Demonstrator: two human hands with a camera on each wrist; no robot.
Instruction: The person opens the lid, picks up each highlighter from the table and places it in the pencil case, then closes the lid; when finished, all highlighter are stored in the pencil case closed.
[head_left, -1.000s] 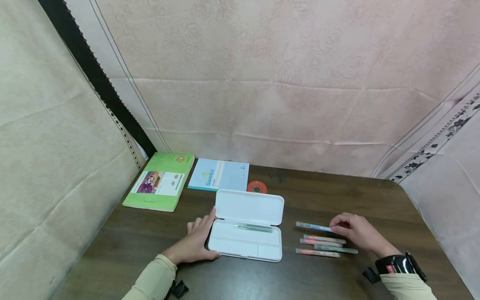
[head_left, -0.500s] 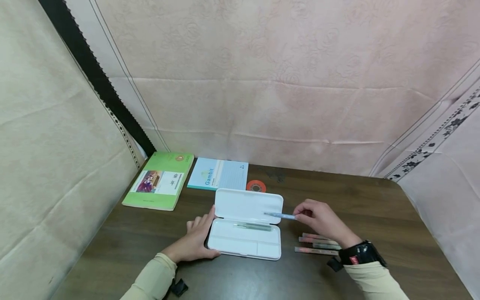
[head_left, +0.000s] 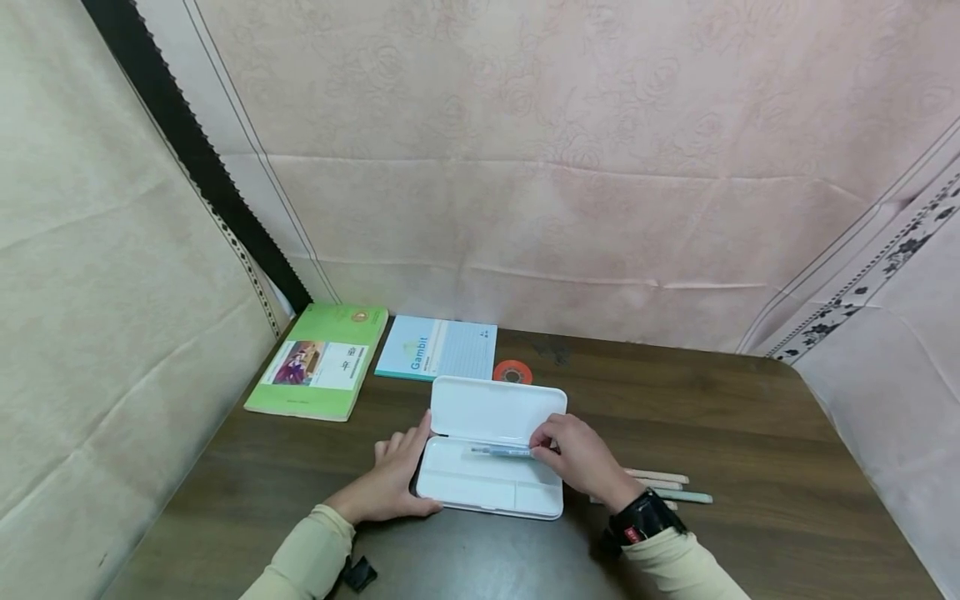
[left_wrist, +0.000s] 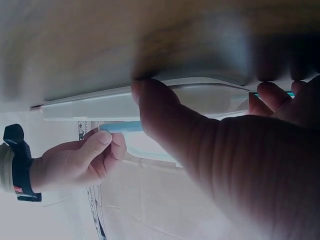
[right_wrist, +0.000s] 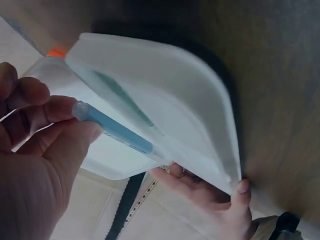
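A white pencil case [head_left: 468,485] lies with its lid [head_left: 495,408] raised. My left hand [head_left: 390,485] grips the case's left end, thumb at the front edge and fingers towards the hinge. Between thumb and fingers, my right hand [head_left: 577,454] pinches a light blue pen [right_wrist: 120,131] by one end. The pen is held over the back part of the case, its other end pointing left. A greenish pen [right_wrist: 122,97] lies inside the case, seen in the right wrist view. Right of the case, several pens [head_left: 663,478] lie on the table, partly hidden by the right hand and wrist.
A green book [head_left: 322,404] and a light blue notebook [head_left: 468,346] lie at the back left of the wooden table [head_left: 750,433]. An orange-red tape roll [head_left: 513,372] sits just behind the lid. Patterned cloth [head_left: 525,208] hangs behind the table.
My right hand has picked up the blue pen from the table at the right and carried it left over the case. The left hand stays on the case.
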